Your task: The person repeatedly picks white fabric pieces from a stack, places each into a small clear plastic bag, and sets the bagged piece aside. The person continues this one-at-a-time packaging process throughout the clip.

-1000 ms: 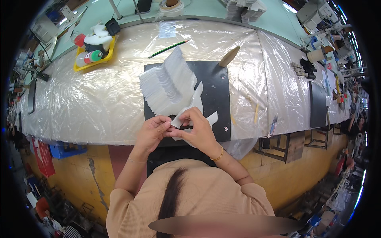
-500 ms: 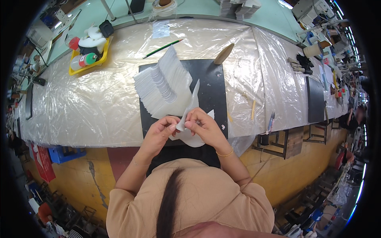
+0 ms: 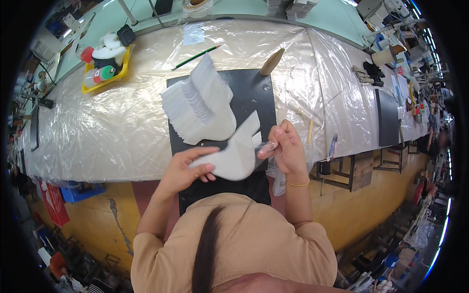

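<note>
My left hand (image 3: 188, 168) is closed on the rounded left end of a white curved cut piece (image 3: 232, 161), thumb on top. The piece hangs over the near edge of a black board (image 3: 251, 95), its narrow arm pointing away from me. To its right my right hand (image 3: 289, 146) is raised with its fingers pinched on a thin clear film (image 3: 266, 146); whether the film still touches the piece I cannot tell. Beyond my hands a fanned stack of matching white pieces (image 3: 205, 105) lies on the board.
A wooden pointed tool (image 3: 272, 62) rests at the board's far right corner. Farther off lies a green pencil (image 3: 195, 57). A yellow tray (image 3: 107, 83) with bottles stands at the far left. Clear plastic sheeting (image 3: 127, 122) covers the table; a second dark board (image 3: 387, 119) lies at the right.
My hands have moved apart, the right one going right and up with clear film in its fingers. The white piece, earlier upright between both hands, now lies flatter in my left hand.
</note>
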